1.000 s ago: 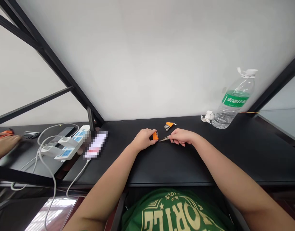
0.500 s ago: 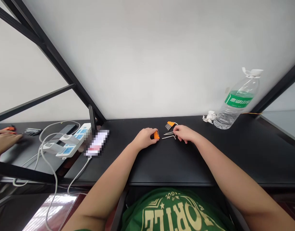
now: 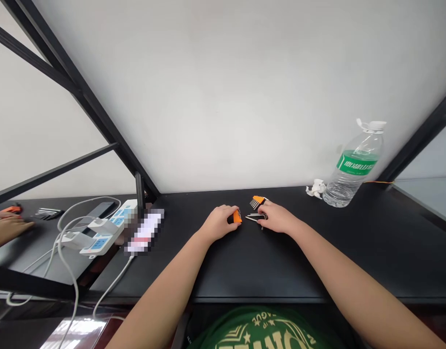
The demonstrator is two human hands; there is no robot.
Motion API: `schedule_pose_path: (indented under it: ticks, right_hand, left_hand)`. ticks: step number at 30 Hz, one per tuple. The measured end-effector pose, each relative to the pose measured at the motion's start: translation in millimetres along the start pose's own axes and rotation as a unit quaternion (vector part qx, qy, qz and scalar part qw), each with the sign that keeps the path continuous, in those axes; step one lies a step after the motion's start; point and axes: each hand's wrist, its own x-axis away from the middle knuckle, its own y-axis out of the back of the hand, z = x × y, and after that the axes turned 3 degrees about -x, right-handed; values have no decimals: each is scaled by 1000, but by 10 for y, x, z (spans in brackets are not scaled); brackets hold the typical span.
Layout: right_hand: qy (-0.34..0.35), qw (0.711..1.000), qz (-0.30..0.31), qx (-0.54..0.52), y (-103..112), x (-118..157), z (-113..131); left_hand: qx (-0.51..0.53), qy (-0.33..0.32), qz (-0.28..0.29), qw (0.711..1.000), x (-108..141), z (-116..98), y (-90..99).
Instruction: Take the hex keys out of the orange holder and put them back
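My left hand [image 3: 220, 224] rests on the black desk, its thumb and fingers closed on a small orange hex key holder [image 3: 237, 216]. To its right, my right hand [image 3: 277, 217] has its fingertips closed around loose L-shaped hex keys [image 3: 252, 217], whose long ends point left toward the orange holder. How many keys are between the fingers is hidden. Just behind them lies a second orange holder [image 3: 258, 199] with several hex keys fanned out of it, close to the right hand's knuckles.
A large clear bottle [image 3: 357, 165] with a green label stands at the back right beside crumpled tissue [image 3: 316, 188]. On the left are a phone [image 3: 146, 231] on a cable and a white power strip [image 3: 112, 230]. Past the black frame [image 3: 99, 121], another person's hands [image 3: 7, 230] work.
My right hand has come down over the loose hex keys and closed at their bent ends. The left hand keeps the orange holder. The view has tilted slightly upward.
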Motion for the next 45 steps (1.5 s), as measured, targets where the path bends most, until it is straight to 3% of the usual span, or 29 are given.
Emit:
schedule_pose_path:
  ticks: [11, 15, 20, 26, 33, 39, 45]
  right_hand:
    - [47, 997, 62, 12, 31, 111, 131]
    - [30, 996, 26, -84, 28, 111, 217]
    - [-11, 964, -7, -266, -95, 68, 328]
    - [-7, 961, -33, -276, -166, 65, 370]
    - [-62, 932, 33, -357, -183, 52, 335]
    - [-90, 879, 16, -469, -192, 33, 373]
    - [-79, 879, -21, -469, -240, 31, 376]
  left_hand:
    - [13, 6, -26, 1000, 23, -53, -49]
    - [14, -14, -41, 999, 24, -158, -73]
    - [-2, -35, -64, 997, 8, -324, -85]
    - [-31, -49, -49, 997, -11, -425, -70]
    - [-60, -42, -36, 997, -18, -408, -80]
    - [-54, -32, -52, 997, -20, -381, -92]
    - [-45, -29, -83, 995, -15, -333, -125]
